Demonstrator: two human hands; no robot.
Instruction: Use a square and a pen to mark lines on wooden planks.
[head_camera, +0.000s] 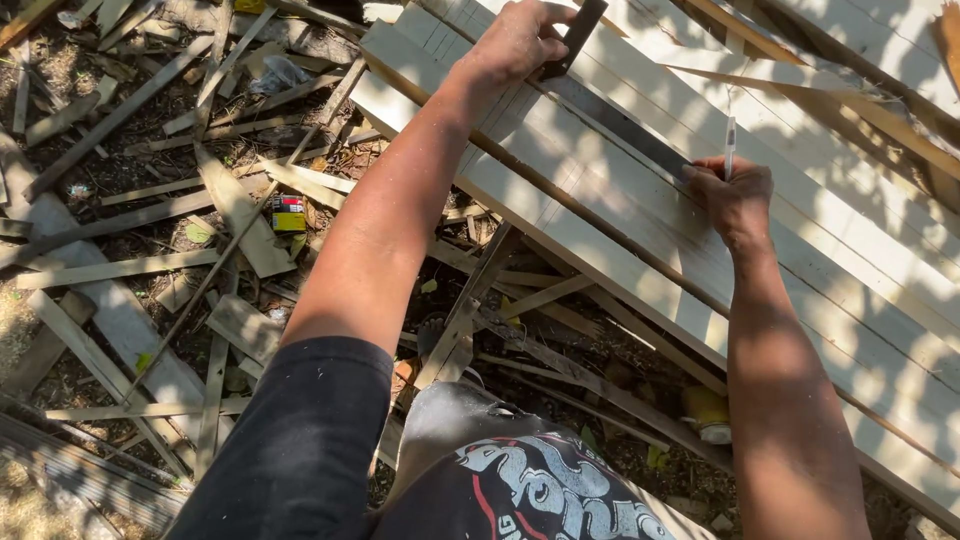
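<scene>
Our left hand (515, 42) presses the square (610, 115) flat on the boards (600, 220), fingers curled; right hand (735, 195) pinches a pen (730, 145). No line drawn yet.

1 head-worn view looks steeply down, close above the pale planks (640, 215), with scrap-wood ground left of the planks.

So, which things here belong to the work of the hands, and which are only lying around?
In use:
left hand, pressing the square
right hand, holding the pen
pale boards under both

Lying about:
wood scraps on the ground
small can
yellow cup under the boards
</scene>
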